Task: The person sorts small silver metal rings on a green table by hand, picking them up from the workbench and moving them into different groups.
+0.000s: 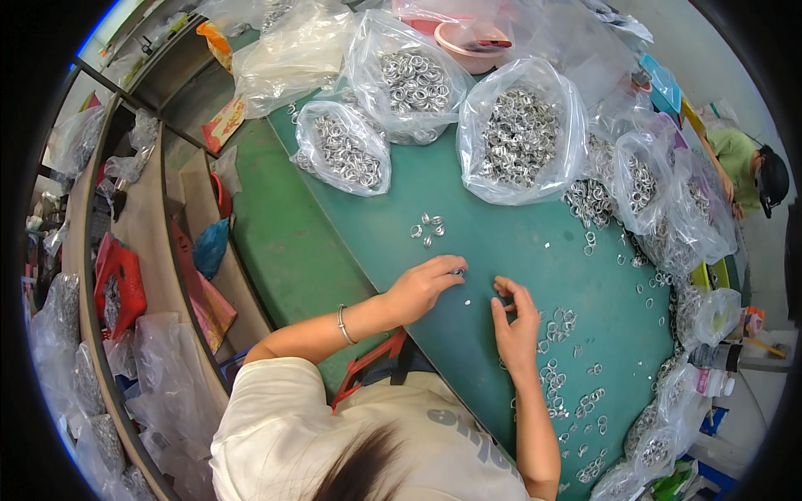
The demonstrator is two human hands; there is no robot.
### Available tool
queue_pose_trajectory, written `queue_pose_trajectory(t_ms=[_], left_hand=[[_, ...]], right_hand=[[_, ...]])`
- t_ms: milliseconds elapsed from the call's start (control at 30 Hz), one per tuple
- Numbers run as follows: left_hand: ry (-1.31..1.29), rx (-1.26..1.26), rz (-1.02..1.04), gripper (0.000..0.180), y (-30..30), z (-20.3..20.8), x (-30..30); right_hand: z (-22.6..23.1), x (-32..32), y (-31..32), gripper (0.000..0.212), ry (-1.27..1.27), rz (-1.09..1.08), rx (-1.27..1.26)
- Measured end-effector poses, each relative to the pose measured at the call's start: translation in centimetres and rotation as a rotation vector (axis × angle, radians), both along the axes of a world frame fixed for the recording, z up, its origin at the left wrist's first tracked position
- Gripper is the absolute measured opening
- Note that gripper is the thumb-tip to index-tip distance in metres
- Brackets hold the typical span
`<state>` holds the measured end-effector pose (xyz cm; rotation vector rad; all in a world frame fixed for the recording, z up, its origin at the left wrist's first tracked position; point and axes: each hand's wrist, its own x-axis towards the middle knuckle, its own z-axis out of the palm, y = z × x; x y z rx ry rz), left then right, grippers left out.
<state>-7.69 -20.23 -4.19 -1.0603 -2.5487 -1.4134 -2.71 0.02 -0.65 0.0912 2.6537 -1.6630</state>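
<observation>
My left hand [424, 289] is over the green table [384, 217], its fingertips pinched on a small silver ring [458, 272]. A metal bangle sits on that wrist. My right hand [516, 324] hovers a little to the right, fingers curled and thumb apart, with nothing visible between them. A tiny white piece [468, 302] lies on the table between the two hands. Beyond my left hand is a small group of silver rings [428, 230]. Many more loose rings [553, 386] are scattered beside my right forearm.
Open clear bags of rings [522, 138] stand along the far edge, near a pink basin [473, 47]. Ring-filled bags [656, 192] line the right side. Shelves with a red basket [119, 284] stand at left. Another person [739, 167] is at far right.
</observation>
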Motion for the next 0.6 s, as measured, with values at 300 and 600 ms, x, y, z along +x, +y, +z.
queue_pose_trajectory(t_ms=[300, 600], left_hand=[[-1.532, 1.369, 0.295, 0.029, -2.5, 2.5, 1.2], [-1.487, 1.286, 0.081, 0.029, 0.9, 5.3, -3.6]], right_hand=[[-0.1, 0.7, -1.3, 0.025, 0.183, 0.163, 0.124], [2.1, 3.4, -0.4, 0.024, -0.024, 0.159, -0.029]])
